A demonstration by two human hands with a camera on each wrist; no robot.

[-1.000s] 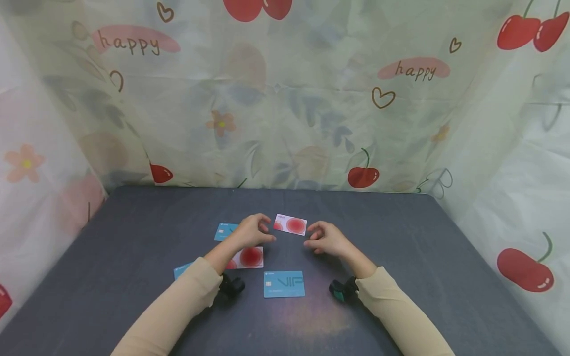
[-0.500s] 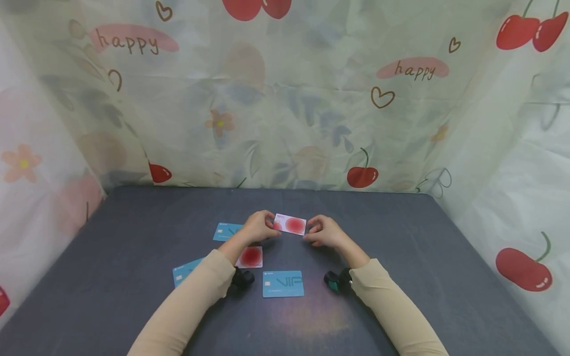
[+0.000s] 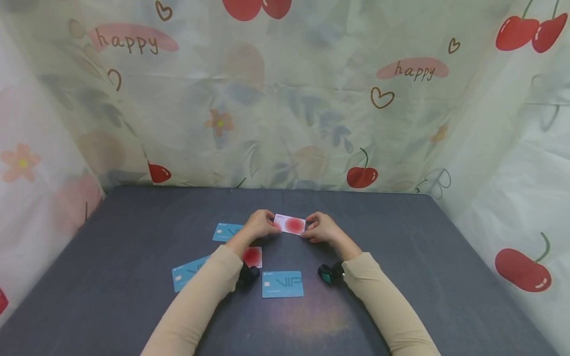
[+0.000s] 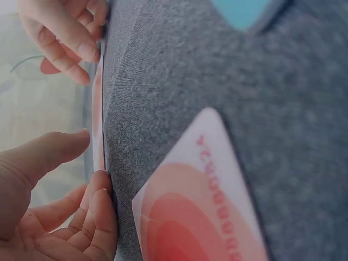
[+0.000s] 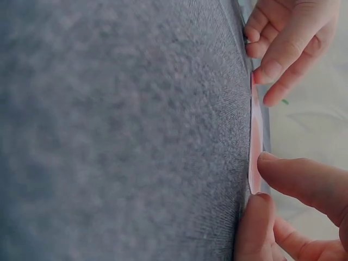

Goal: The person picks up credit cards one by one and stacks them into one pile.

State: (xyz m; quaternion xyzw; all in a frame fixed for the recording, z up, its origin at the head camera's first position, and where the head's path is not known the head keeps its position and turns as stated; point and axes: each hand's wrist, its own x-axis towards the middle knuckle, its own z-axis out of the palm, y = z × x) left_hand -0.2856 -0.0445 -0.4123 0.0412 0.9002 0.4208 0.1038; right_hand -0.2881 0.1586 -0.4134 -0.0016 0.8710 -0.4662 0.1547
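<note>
Toward the far side of the dark surface (image 3: 378, 227), a pink-and-white card (image 3: 289, 224) lay between the left hand (image 3: 261, 224) and the right hand (image 3: 323, 229), its short ends at their curved fingertips. Whether either grip actually pinched the card or merely touched it, I could not tell. Such a thin card might well have skidded if one side pressed harder, or swivelled under uneven pushes. The left sleeve (image 3: 201, 295) partly covered a second pink card (image 3: 253, 256) and a blue card (image 3: 184, 275); a low forearm could have dragged either askew.
</note>
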